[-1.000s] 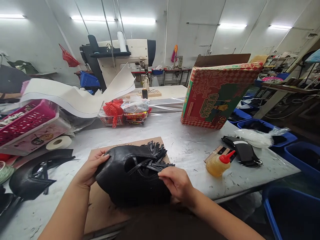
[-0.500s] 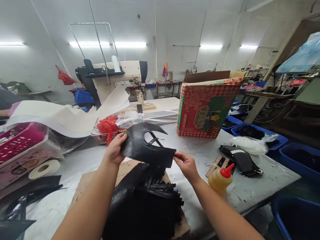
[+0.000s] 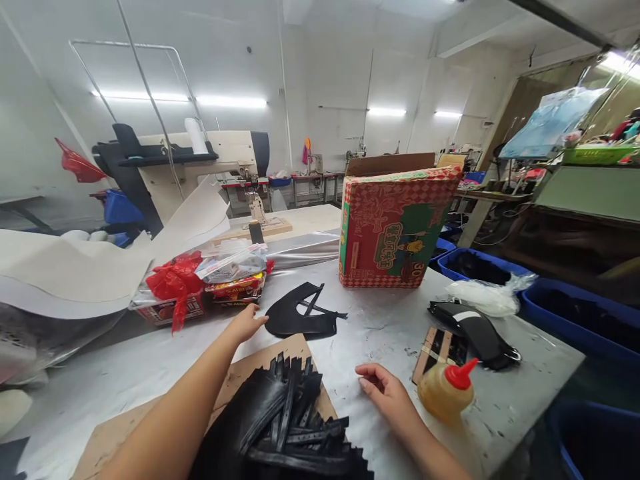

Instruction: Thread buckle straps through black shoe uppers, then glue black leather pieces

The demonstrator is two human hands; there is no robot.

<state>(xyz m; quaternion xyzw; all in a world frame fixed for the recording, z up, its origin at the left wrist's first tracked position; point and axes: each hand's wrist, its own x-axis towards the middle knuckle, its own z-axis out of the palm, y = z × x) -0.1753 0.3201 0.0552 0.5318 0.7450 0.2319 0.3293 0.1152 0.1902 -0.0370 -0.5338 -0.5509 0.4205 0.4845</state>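
A curved black leather-like piece (image 3: 300, 323) with crossing straps lies flat on the silvery table (image 3: 385, 320). At its left edge is my left hand (image 3: 247, 325), fingers apart, the fingertips by the piece. My right hand (image 3: 383, 387) rests in the air or on the table to the right of the pile, thumb and fingers apart with nothing between them. Below, a thick pile of similar black pieces (image 3: 280, 420) with strap ends sits on brown cardboard (image 3: 295, 347).
A red patterned box (image 3: 395, 230) stands at the back. On the right are a yellowish glue bottle (image 3: 445, 393), a black strapped item (image 3: 483, 333) and blue bins (image 3: 585, 313). Behind, left: a sewing machine (image 3: 200, 160) and red plastic bag (image 3: 177, 283).
The black piece that both hands held up now lies on the table beyond the pile. Both hands have let go and moved apart from it. The view has turned right.
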